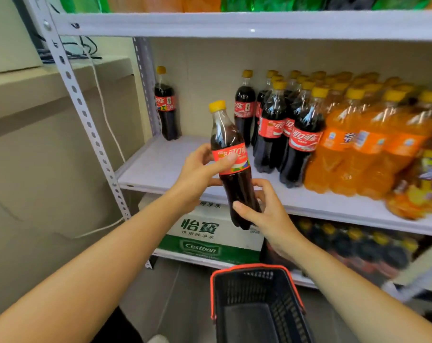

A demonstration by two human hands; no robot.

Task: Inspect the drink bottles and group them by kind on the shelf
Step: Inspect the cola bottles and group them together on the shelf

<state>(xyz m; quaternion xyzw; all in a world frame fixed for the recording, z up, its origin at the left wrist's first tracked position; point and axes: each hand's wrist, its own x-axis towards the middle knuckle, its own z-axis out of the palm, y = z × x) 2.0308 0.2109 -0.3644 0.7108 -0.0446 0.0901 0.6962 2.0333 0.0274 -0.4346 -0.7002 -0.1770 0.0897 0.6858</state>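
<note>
From the head camera, a cola bottle [226, 134] is held upright but slightly tilted, in the air in front of the middle shelf [158, 164] and not resting on it. The left hand [197, 172] grips it at the red label, thumb across the front. The right hand [264, 214] curls its fingers round the lower body, near the base. This looks like the inspecting step, with the label turned toward the viewer. Further right on the shelf stands a cluster of cola bottles [279, 129], touching a block of orange bottles [353, 149] beyond them. One lone cola [165, 105] stands in the back left corner, well apart from the rest. Below, a basket [257, 300] sits on the floor and a carton [205, 233] on the lower shelf. Next, the held bottle probably belongs just left of the cola cluster, set down upright without knocking the front row.
</note>
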